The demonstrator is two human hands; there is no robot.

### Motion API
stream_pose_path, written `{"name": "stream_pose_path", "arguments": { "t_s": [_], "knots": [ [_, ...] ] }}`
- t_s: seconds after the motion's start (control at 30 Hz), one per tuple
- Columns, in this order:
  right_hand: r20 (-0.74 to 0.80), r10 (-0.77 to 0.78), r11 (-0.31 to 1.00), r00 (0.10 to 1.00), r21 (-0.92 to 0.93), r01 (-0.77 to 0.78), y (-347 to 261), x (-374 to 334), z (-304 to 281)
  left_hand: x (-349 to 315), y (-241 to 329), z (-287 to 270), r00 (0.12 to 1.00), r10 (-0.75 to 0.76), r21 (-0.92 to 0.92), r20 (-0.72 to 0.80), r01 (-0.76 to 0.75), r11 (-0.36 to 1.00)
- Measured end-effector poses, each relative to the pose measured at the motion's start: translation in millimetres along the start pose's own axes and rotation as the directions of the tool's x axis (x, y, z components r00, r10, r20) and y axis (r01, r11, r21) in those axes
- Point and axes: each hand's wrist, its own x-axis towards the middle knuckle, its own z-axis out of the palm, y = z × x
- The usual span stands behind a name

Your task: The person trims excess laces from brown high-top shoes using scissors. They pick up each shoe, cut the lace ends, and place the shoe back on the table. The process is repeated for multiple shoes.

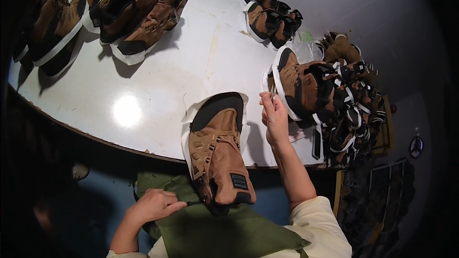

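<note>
A brown and black shoe upper (222, 150) lies toe-away at the table's front edge, with its heel end hanging over my lap. White lining (187, 134) sticks out around its toe and side. My left hand (158, 205) is closed beside the heel. A thin black strip (192, 203) runs from its fingertips toward the shoe; its far end is hidden. To the right of the toe, my right hand (276, 119) pinches a slim metal tool (273, 91), partly covered by the fingers. That hand is close to a brown upper (306, 83) on the right-hand pile.
Brown uppers (153, 24) and more (55, 28) stand at the far left of the white table (143, 83). Several pairs (270, 16) line the back right. A crowded pile (351, 100) fills the right side, near a phone-like dark slab (317, 142). A green apron (215, 234) covers my lap.
</note>
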Motion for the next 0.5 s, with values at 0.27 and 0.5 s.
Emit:
{"name": "stream_pose_path", "arguments": {
  "t_s": [0.27,0.5],
  "knots": [
    [0.141,0.153,0.980,0.978,0.103,-0.169,40,11,12,28,23,-13,0.759,0.114,-0.172,-0.641,-0.286,0.943],
    [0.172,0.169,0.958,0.971,0.202,-0.203,51,20,24,72,21,-2,0.775,-0.226,-0.501,-0.590,-0.132,0.856]
  ]
}}
